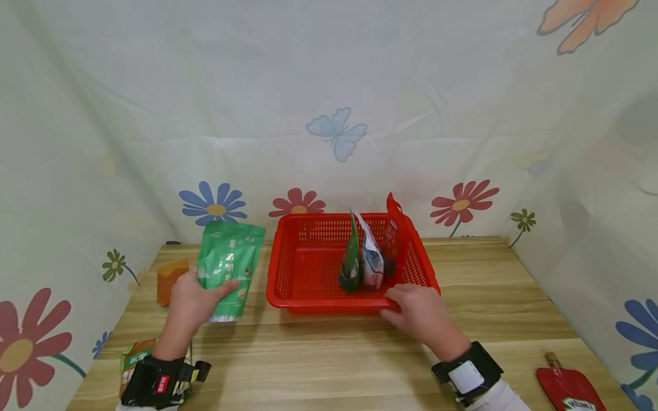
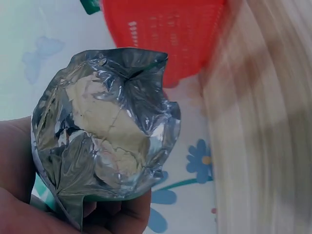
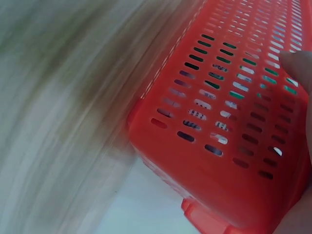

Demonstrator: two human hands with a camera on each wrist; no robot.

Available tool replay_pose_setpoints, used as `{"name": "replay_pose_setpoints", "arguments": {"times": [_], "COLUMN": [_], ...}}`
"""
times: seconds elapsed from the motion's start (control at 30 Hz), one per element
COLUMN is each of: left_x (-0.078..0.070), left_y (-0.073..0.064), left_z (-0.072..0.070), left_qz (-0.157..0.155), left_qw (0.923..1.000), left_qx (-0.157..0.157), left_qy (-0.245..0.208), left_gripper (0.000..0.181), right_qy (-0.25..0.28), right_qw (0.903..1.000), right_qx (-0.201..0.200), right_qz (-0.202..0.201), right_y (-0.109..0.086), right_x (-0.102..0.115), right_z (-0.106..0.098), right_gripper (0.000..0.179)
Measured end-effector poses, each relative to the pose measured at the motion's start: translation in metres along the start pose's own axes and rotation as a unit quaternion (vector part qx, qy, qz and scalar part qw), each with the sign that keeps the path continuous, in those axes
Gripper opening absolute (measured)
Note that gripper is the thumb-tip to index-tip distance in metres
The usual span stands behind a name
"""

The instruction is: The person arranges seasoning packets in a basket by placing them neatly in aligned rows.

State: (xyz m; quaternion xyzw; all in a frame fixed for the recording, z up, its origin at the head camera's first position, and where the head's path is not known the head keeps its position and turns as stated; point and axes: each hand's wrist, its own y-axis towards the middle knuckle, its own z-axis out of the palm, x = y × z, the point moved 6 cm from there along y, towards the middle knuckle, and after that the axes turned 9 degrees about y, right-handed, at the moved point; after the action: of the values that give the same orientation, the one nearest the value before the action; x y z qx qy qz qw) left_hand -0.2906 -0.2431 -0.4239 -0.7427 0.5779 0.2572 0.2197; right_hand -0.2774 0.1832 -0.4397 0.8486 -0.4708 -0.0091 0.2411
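My left hand (image 1: 192,299) grips a green stand-up pouch (image 1: 229,262) with pale lettering, thumb across its front, left of the red basket (image 1: 280,268). The silver foil underside of this pouch (image 2: 107,122) faces the left wrist camera. With my right hand (image 1: 418,311) I hold the basket's near rim by its right corner; the thumb (image 3: 297,68) lies on the outside of the slotted wall. Standing in the basket's right half are a green packet (image 1: 351,260), a white and pink packet (image 1: 372,257) and a red packet (image 1: 394,237).
An orange package (image 1: 169,279) stands on the wooden table (image 1: 319,365) behind my left hand. Under my left wrist lies a green and brown packet (image 1: 137,354), partly covered. A red Heinz pouch (image 1: 570,388) lies at the front right. Flowered cloth (image 1: 329,68) encloses the table.
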Motion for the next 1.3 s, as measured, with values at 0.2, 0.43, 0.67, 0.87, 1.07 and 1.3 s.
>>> {"name": "replay_pose_setpoints", "arguments": {"times": [0.2, 0.43, 0.67, 0.87, 1.07, 1.3], "left_x": [-0.019, -0.046, -0.076, -0.09, -0.105, -0.122], "left_y": [-0.017, -0.035, -0.054, -0.066, -0.077, -0.088], "left_z": [-0.002, 0.01, 0.045, 0.073, 0.087, 0.093], "left_qz": [0.005, 0.023, 0.054, 0.061, 0.085, 0.146], "left_qw": [0.9999, 0.9944, 0.9782, 0.97, 0.9523, 0.9373], "left_qx": [0.0, 0.045, 0.086, 0.107, 0.148, 0.167], "left_qy": [-0.016, -0.093, -0.181, -0.21, -0.253, -0.268], "left_gripper": [0.082, 0.074, 0.063, 0.065, 0.066, 0.059], "right_qy": [0.024, 0.103, 0.273, 0.375, 0.448, 0.593], "right_qw": [0.9982, 0.9916, 0.9597, 0.9166, 0.8726, 0.7827], "right_qx": [-0.002, -0.039, -0.055, -0.056, -0.044, 0.05], "right_qz": [0.055, 0.069, 0.04, 0.126, 0.189, 0.183], "right_y": [-0.002, 0.003, 0.015, 0.027, 0.031, 0.027], "right_x": [0.003, 0.025, 0.059, 0.076, 0.086, 0.094], "right_z": [-0.001, -0.007, -0.007, 0.002, 0.011, 0.021], "right_gripper": [0.041, 0.045, 0.029, 0.032, 0.037, 0.046]}}
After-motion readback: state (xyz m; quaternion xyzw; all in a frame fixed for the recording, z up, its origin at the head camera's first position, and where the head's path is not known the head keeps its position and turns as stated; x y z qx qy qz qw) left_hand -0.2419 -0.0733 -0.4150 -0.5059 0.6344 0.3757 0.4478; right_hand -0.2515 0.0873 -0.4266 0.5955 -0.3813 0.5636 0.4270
